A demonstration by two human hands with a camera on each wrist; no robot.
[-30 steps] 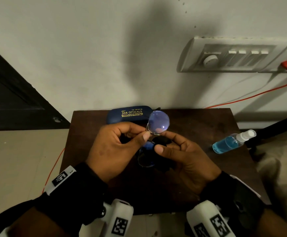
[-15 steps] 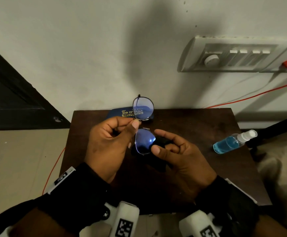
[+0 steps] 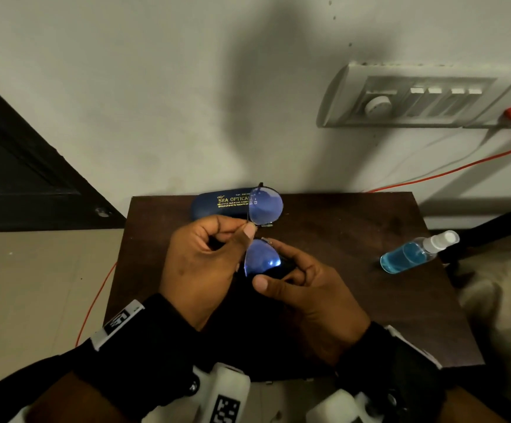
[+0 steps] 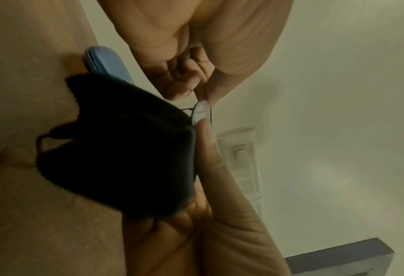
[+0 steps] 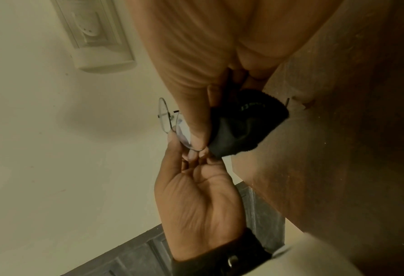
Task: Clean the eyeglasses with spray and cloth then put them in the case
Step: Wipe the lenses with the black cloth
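Note:
Thin-rimmed eyeglasses [image 3: 265,206] with bluish lenses are held above the table, one lens above the other. My left hand [image 3: 247,228] pinches them at the bridge between thumb and forefinger. My right hand [image 3: 265,274] holds a black cloth [image 4: 116,155] bunched behind the lower lens [image 3: 261,259], thumb at that lens's lower edge. In the right wrist view the eyeglasses [image 5: 170,119] show edge-on beside the cloth [image 5: 238,127]. The blue case [image 3: 220,204] lies shut at the table's back edge. A spray bottle [image 3: 415,253] of blue liquid lies on its side at the right.
The small dark wooden table [image 3: 354,315] stands against a white wall. A switchboard [image 3: 415,99] with a red plug and cable [image 3: 461,166] is on the wall at the upper right. A dark door [image 3: 19,166] is at the left.
My left hand has turned the eyeglasses so that both lenses face me, one above the other. The cloth in my right hand now lies behind the lower lens.

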